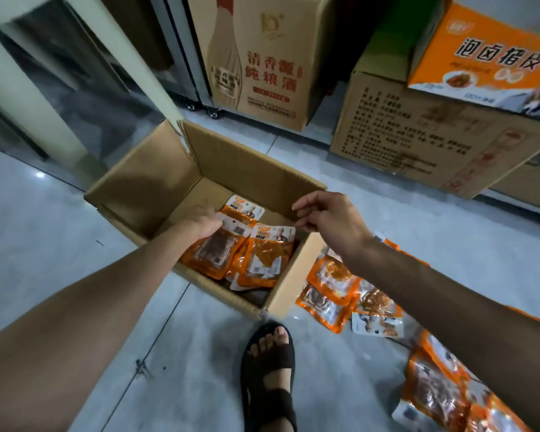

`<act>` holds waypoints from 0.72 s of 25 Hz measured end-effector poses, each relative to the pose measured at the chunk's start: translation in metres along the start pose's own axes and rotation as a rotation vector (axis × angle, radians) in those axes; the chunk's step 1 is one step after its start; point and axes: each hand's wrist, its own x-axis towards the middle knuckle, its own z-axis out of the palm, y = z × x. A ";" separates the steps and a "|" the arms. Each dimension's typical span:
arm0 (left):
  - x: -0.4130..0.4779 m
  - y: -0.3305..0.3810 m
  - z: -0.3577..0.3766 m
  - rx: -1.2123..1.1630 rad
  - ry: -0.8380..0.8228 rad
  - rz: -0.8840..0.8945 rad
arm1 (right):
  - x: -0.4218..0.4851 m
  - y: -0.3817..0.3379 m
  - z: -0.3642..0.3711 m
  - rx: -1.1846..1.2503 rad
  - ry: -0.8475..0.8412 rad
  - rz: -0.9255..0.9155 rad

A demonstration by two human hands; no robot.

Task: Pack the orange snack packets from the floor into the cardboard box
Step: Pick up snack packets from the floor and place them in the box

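Note:
An open cardboard box (156,182) stands on the grey tile floor with several orange snack packets (262,260) lying inside it. My left hand (205,221) reaches down into the box and rests on the top edge of one packet (214,251); whether it grips that packet is unclear. Above the box's right wall hovers my right hand (328,218), empty, fingers curled loosely apart. More orange packets (334,288) lie scattered on the floor just right of the box, and a further pile (443,394) sits at the lower right, partly hidden by my right forearm.
My foot in a black sandal (270,375) stands just in front of the box. A tall printed carton (262,57) is behind it. Stacked brown (418,141) and orange (487,57) cartons stand at the back right. A glass door and pillar (60,88) stand to the left.

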 end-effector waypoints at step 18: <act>-0.273 0.289 0.107 -0.069 -0.334 0.702 | -0.220 0.207 -0.327 -0.020 0.275 0.457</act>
